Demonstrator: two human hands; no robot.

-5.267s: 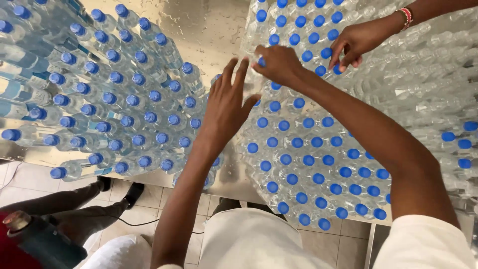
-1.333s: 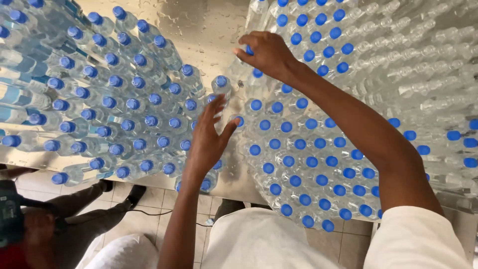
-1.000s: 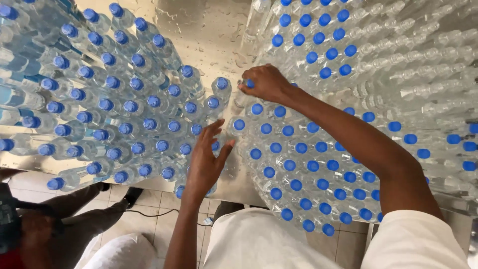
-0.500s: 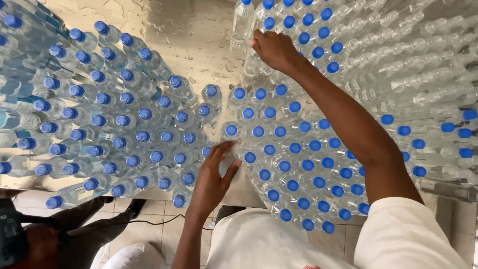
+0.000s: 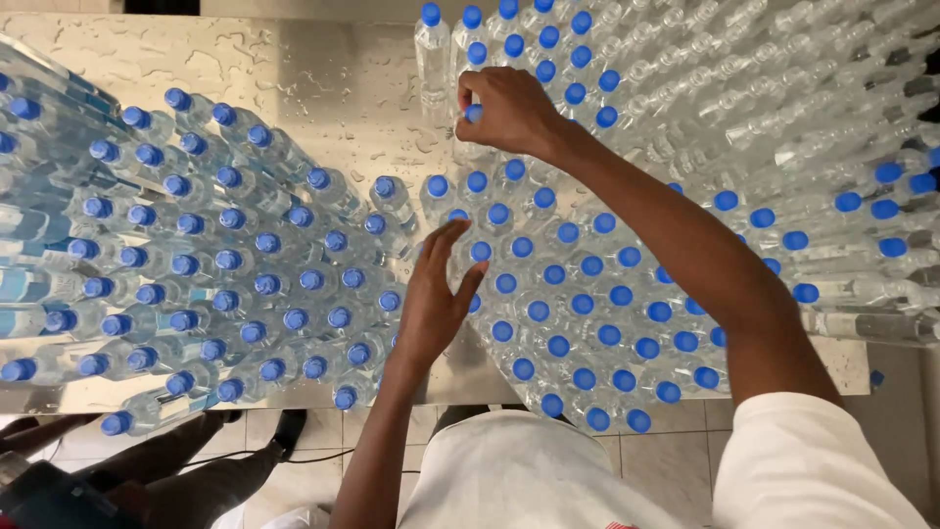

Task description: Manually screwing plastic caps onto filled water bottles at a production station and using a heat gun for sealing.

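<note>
Steel table: wet, beaded with drops, crowded with upright clear water bottles, blue caps up.

Left block of bottles: packed rows; near edge reaches the table's front lip.

Right block of bottles: tighter rows, running to the far right, where caps thin out.

Left hand: fingers spread apart, flat against bottle tops at the seam between the blocks, likely steadying or nudging them together; grips nothing.

Right hand: fingers closed on the blue cap of one bottle at the far edge of the right block, held upright, presumably to keep it in line.

Bystander's legs: below the table edge, lower left.
</note>
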